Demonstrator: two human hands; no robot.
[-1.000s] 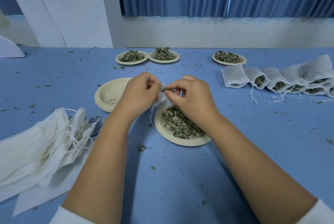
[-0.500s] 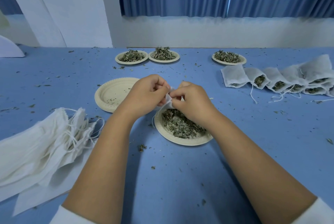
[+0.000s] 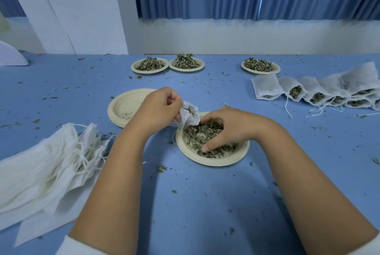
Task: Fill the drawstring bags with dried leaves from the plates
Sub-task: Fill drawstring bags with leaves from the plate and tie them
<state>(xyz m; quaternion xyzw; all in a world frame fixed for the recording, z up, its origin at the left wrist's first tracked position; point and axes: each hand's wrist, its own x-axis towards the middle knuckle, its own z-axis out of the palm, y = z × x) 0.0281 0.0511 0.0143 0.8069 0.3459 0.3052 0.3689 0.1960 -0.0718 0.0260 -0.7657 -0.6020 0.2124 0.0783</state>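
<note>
Seen from my remote station: the left hand (image 3: 160,108) grips a drawstring bag (image 3: 190,115) above the plate (image 3: 216,161) rim. The right hand (image 3: 232,127), fingers curled, claws into its dried leaves (image 3: 197,133), hiding many. The left hand partly hides a second plate (image 3: 123,106). Flat bags (image 3: 41,168) lie left, filled bags (image 3: 308,88) right, 3 heaped plates (image 3: 186,69) beyond.

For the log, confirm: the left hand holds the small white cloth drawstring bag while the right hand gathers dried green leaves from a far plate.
Wrong plate. In the head view the right hand gathers dried green leaves from the near round beige paper plate, not a far one. The left hand does hold the small white cloth drawstring bag.
</note>
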